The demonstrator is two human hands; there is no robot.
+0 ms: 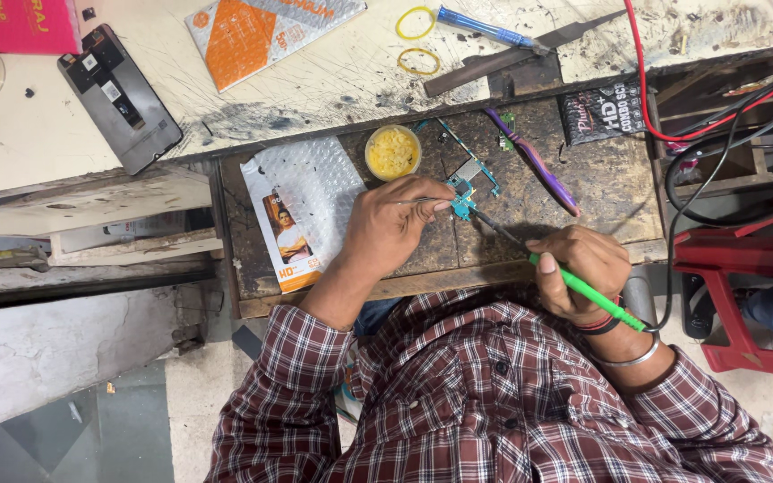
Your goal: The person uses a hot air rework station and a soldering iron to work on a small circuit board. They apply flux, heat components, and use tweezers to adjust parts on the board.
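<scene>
Now left hand [393,224] pinches thin tweezers [418,201] on circuit board [469,186]; right hand [581,268] fist-grips green soldering iron [583,291], tip at board. Soldering underway; likely unfinished.

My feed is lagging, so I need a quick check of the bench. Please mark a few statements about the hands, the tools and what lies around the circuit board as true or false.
1. The right hand holds a green-handled soldering iron whose tip reaches toward the circuit board. True.
2. The left hand is empty and resting off the bench. False: it holds thin tweezers at the board.
3. A small round tin of yellow paste sits just left of the board. True.
4. The purple toothbrush lies in the tin. False: it lies flat on the work surface, to the right of the board.
5. Two yellow rubber bands lie on the upper bench. True.
</scene>
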